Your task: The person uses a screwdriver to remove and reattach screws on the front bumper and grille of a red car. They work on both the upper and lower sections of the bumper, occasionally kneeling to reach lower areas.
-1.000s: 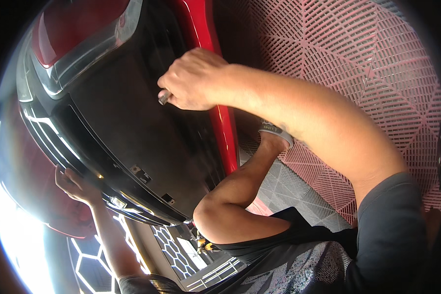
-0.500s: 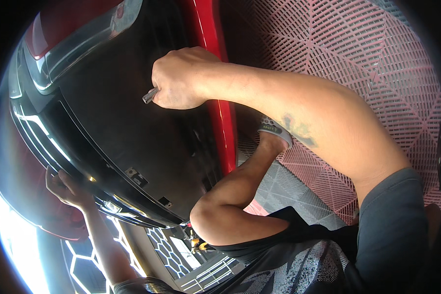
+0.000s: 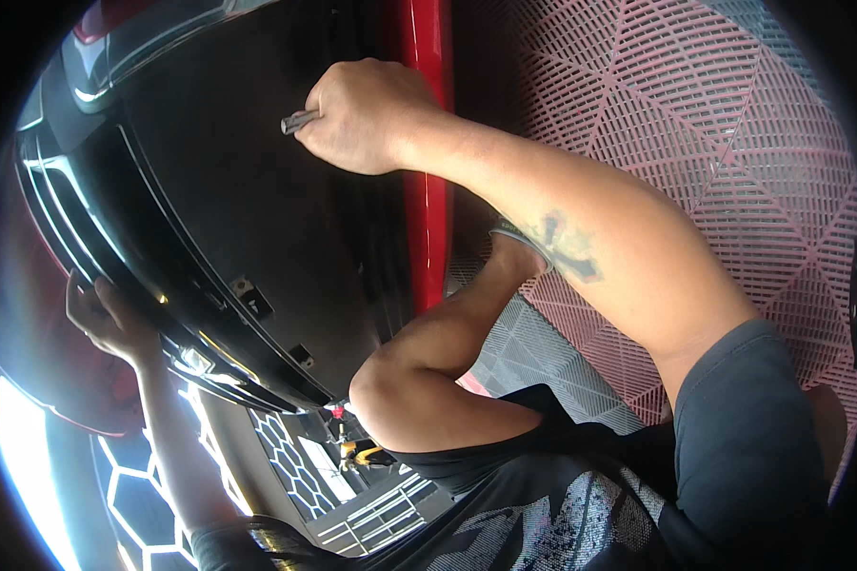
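My right hand [image 3: 369, 116] is closed in a fist round a short, dark grey rod-like metal tool [image 3: 300, 122]. One end sticks out on the thumb side; the rest is hidden in the fist. Behind it lies a broad matte black car panel [image 3: 209, 176], and whether the tool touches it I cannot tell. At the lower left, my left hand [image 3: 109, 319] has its fingers apart and slightly bent. They rest at the outer edge of the glossy black trim [image 3: 129, 214], with no loose object seen in them.
A red painted body strip [image 3: 428, 190] runs down beside the panel. Small metal brackets [image 3: 249, 295] sit on the panel's lower edge. My bent knee [image 3: 381, 390] is close to the car. Pink and grey slatted floor tiles [image 3: 676, 124] cover the right side.
The view has shifted, so the car and my knee sit higher and further left. My right fist has moved up and slightly right across the panel, and its tool lies more level. My left hand stays at the trim.
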A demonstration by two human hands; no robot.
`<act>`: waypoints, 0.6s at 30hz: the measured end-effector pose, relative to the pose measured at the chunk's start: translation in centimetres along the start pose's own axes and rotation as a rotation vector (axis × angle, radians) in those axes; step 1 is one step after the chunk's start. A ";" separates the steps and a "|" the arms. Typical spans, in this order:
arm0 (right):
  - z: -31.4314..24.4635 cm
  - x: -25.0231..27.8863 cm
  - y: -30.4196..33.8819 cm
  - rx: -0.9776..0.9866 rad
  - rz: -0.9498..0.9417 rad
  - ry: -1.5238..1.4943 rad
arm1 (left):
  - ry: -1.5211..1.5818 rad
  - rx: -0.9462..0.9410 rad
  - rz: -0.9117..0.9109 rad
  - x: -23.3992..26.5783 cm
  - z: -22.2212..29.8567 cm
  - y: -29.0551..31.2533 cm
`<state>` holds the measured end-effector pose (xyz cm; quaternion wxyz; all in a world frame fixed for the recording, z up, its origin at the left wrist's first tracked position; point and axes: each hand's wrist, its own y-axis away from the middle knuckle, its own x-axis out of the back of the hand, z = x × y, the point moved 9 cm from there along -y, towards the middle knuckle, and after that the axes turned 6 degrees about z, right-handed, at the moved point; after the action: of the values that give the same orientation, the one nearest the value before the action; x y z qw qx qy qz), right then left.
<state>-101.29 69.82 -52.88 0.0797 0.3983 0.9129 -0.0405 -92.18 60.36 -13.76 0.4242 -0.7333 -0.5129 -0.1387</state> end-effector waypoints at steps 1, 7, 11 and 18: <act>0.0 0.1 0.0 -0.017 -0.028 0.006 | -0.028 0.005 -0.012 0.0 0.0 0.0; -0.9 -0.5 -1.3 0.199 -0.011 0.140 | -0.126 -0.005 0.002 0.3 -0.2 0.5; -3.0 5.2 1.6 0.272 0.001 -0.022 | -0.140 0.012 0.025 -0.7 -0.2 -0.3; -1.3 16.1 4.4 0.307 0.308 -0.632 | -0.152 -0.034 0.083 0.0 -0.3 -0.3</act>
<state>-108.99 84.64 -54.47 0.3017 0.5061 0.7560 -0.2850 -92.41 60.18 -13.44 0.3771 -0.7694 -0.5103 -0.0735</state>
